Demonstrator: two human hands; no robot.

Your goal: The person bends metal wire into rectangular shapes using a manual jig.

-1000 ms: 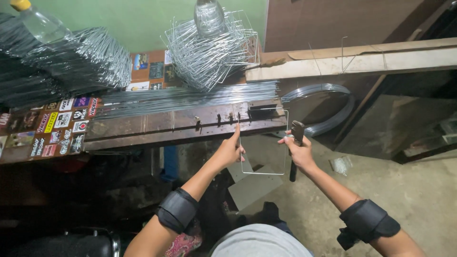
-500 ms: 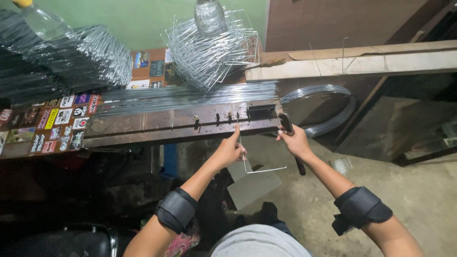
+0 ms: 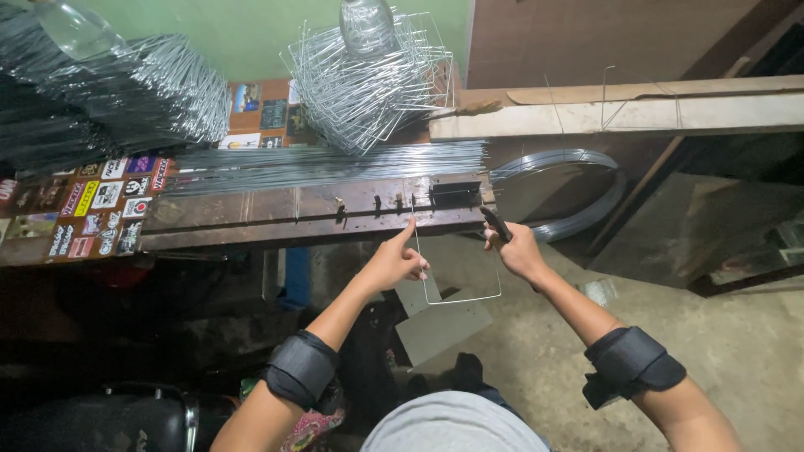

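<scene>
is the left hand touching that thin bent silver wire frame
Touching: the head view shows the left hand pinching the bent silver wire frame at its upright side.

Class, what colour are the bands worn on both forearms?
Black forearm bands, clearest in the head view.

A silver bent steel wire frame (image 3: 456, 276), a dark brown wooden workbench (image 3: 251, 213) patched with multicoloured stickers (image 3: 100, 209), a pale green painted wall (image 3: 251, 33) and black padded elbow bands (image 3: 300, 368) are seen.
</scene>
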